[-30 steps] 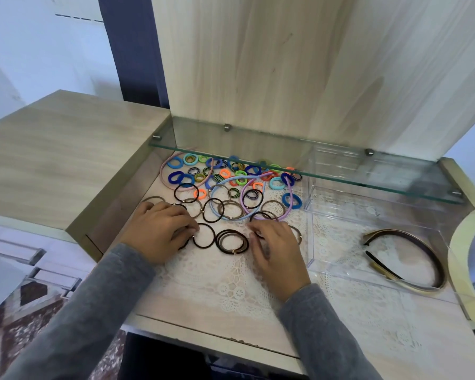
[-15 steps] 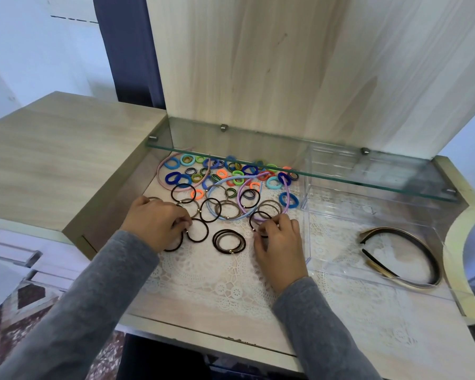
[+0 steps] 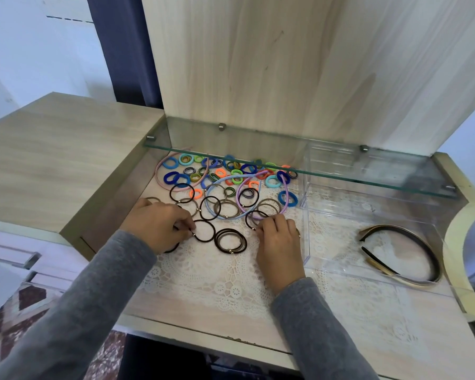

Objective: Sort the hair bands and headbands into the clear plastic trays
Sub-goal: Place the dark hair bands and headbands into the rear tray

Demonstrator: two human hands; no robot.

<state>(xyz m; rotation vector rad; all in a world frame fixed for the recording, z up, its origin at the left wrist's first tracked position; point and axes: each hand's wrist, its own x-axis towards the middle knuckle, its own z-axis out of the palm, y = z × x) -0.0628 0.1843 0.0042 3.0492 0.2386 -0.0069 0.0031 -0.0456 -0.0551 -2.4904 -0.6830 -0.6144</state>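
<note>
no text, label, brand or number can be read anywhere here.

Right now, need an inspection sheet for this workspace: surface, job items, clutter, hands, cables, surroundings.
Surface: wooden desk, with a lace mat under the work.
Job's things: loose hair bands, dark ones near and small coloured ones further back; pastel headbands lie among them; the clear tray on the right holds dark headbands.
Clutter: nothing seen.
Hands: the left hand pinches a black band; the right hand pinches a second black band.
Cables: nothing seen.
Surroundings: glass shelf over the back of the pile, wooden back panel, dark curtain.
</note>
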